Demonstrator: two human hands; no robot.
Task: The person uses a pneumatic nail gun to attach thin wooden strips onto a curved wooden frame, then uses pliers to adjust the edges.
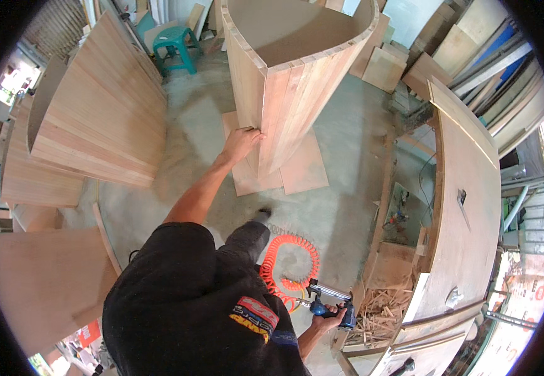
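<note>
A tall, hollow wooden shell [278, 103] of narrow vertical strips stands ahead of me, with curved sides meeting at a sharp near corner. My left hand [244, 143] is closed at that corner, low on the shell, its fingers curled against the edge. Whether something small is also under the fingertips cannot be seen. Down at my right side, my right hand [329, 319] is wrapped round the handle of a blue air nailer [319, 307]. A coiled orange air hose [313, 254] runs from the nailer and loops over the floor. Flat boards [303, 169] lie under the shell.
More curved wooden shells [99, 119] stand at the left. A teal stool [175, 45] is behind them. Along the right runs a wooden workbench [466, 207], with wood scraps [381, 316] in an opening beside it. Boards and long pieces [504, 75] lean at the far right.
</note>
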